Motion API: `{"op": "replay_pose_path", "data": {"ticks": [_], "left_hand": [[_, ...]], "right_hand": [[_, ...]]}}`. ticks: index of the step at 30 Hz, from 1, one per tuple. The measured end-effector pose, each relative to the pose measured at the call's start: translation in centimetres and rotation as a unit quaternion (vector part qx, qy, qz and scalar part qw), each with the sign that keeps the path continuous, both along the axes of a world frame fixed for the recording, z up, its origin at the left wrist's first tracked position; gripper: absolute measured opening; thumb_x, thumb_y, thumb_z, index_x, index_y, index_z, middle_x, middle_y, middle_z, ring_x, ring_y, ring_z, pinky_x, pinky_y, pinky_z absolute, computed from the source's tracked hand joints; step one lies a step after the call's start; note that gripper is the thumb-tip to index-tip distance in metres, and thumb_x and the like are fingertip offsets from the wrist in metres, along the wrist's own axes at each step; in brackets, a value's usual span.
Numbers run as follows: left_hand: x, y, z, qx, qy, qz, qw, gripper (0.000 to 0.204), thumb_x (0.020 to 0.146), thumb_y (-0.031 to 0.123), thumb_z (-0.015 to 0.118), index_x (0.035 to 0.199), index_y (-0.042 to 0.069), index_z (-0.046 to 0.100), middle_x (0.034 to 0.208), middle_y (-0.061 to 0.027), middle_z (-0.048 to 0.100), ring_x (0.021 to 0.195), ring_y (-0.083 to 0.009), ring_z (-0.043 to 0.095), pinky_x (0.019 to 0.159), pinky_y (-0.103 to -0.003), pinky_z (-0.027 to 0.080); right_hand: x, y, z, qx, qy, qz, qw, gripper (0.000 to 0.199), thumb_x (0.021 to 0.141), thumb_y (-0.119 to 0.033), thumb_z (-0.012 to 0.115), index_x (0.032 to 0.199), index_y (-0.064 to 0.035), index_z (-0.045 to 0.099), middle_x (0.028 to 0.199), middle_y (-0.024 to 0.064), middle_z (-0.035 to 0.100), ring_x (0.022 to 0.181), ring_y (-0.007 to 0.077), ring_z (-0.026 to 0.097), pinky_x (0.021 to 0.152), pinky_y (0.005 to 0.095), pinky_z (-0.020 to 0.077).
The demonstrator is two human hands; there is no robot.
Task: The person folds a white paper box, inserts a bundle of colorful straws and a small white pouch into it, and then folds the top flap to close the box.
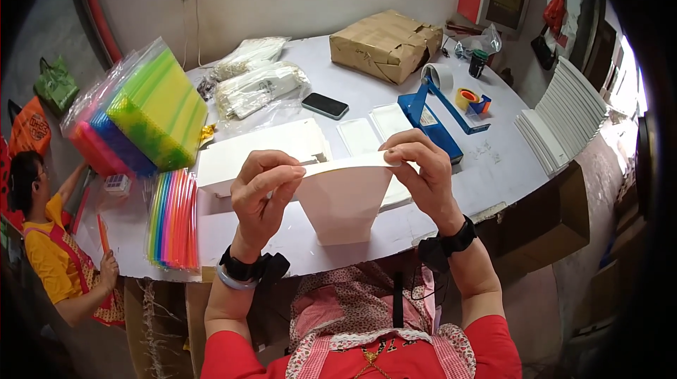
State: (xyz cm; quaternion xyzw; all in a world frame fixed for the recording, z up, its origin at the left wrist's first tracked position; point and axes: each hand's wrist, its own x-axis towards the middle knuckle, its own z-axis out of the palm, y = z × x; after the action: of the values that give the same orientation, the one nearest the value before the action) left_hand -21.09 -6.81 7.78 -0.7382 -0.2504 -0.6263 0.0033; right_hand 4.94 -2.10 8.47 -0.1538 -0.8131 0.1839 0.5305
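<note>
Pinching a white folded card piece [343, 199] by its top edge, left hand [262, 192] and right hand [422, 174] hold it up above the table [486, 167] (probably to see the fold), white flat stack [264, 150] just behind.

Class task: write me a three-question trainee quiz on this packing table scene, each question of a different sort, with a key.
1. True or false: both hands grip the white card piece.
2. What lies closest behind the right hand? A) blue tape dispenser B) black phone C) brown parcel
3. Which side of the table holds the coloured sheet stacks?

Key: 1 true, the left hand too. 2 A. 3 the person's left.
</note>
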Motion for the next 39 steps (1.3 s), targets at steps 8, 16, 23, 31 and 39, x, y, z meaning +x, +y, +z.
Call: {"op": "replay_pose_path", "data": {"ticks": [8,16,23,31,39], "left_hand": [[0.4,-1.4,1.5,-0.091,-0.009,-0.029,0.995,0.022,0.074,-0.002,0.074,0.094,0.004,0.067,0.089,-0.0096,0.063,0.079,-0.0171,0.063,0.066,-0.025,0.051],[1.0,-2.9,2.5,-0.226,-0.061,-0.059,0.97,0.016,0.078,-0.004,0.07,0.092,0.003,0.069,0.084,-0.0042,0.058,0.076,-0.01,0.06,0.064,-0.021,0.051],[0.5,-1.9,3.5,-0.28,-0.067,-0.106,0.952,0.013,0.079,-0.005,0.069,0.089,0.002,0.069,0.083,-0.0032,0.057,0.075,-0.0086,0.06,0.064,-0.02,0.052],[-0.2,0.4,4.0,-0.287,0.017,-0.142,0.947,0.013,0.077,-0.003,0.071,0.089,0.002,0.07,0.082,-0.0038,0.058,0.074,-0.0095,0.06,0.065,-0.02,0.053],[-0.2,-0.5,2.5,-0.163,0.067,-0.089,0.98,0.014,0.077,-0.003,0.072,0.09,0.003,0.07,0.084,-0.0066,0.061,0.073,-0.0134,0.062,0.062,-0.023,0.053]], "right_hand": [[-0.9,-1.8,0.2,-0.023,0.025,0.002,0.999,0.02,0.083,-0.007,0.07,0.101,-0.0032,0.062,0.099,0.0114,0.063,0.089,0.0165,0.063,0.072,0.0249,0.0531],[-0.6,-2.9,2.6,-0.218,0.0,0.023,0.976,0.013,0.084,-0.005,0.069,0.096,-0.0028,0.063,0.096,0.0078,0.063,0.084,0.0119,0.063,0.071,0.0229,0.0525],[-0.3,-0.4,2.6,-0.222,-0.018,0.094,0.97,0.008,0.086,-0.002,0.065,0.094,-0.0021,0.063,0.09,0.0072,0.063,0.078,0.0103,0.061,0.066,0.0215,0.0502],[0.4,1.0,1.0,-0.068,-0.03,0.055,0.996,0.009,0.084,-0.003,0.067,0.092,-0.0029,0.064,0.092,0.0107,0.065,0.079,0.0138,0.064,0.065,0.0232,0.051],[0.1,1.0,0.1,0.051,-0.021,0.039,0.998,0.012,0.081,-0.005,0.07,0.091,-0.0036,0.064,0.087,0.0108,0.066,0.074,0.015,0.066,0.062,0.0246,0.0528]]}}
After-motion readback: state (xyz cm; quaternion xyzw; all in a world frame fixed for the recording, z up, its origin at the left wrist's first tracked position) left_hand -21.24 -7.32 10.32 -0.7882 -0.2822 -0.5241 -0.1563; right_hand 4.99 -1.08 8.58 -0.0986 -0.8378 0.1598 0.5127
